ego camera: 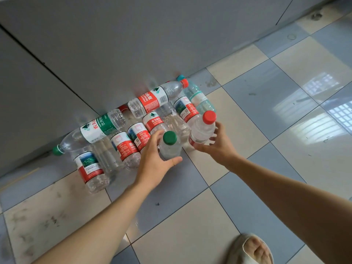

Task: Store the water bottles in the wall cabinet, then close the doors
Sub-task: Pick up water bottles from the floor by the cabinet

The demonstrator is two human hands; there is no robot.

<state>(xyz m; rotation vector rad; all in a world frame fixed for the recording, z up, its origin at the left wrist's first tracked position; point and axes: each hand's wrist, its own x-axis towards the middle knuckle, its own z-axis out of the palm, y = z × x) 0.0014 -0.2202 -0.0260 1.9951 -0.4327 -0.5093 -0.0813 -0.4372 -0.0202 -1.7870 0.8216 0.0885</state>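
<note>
- A cluster of clear plastic water bottles (122, 145) stood and lay on the floor against a grey cabinet (133, 44), crowding both hands.
- The floor (190, 216) was glossy blue and cream tiles; a slippered foot (251, 250) showed at the lower right.
- The left hand (154, 164) gripped a green-capped bottle (170, 146).
- The right hand (217, 143) gripped a red-capped bottle (203, 128).

**Nongfu Spring labels on the bottles**

The lying red-capped bottle (152, 99) carries a red-and-white label reading "农夫山泉", partly cut off, with small Latin print ending in "SPRING" and a barcode. The lying green-capped bottle (95, 128) shows "农夫" and "饮用". An upright bottle's label (154, 121) reads "农夫山泉". Other print is too small.
</note>
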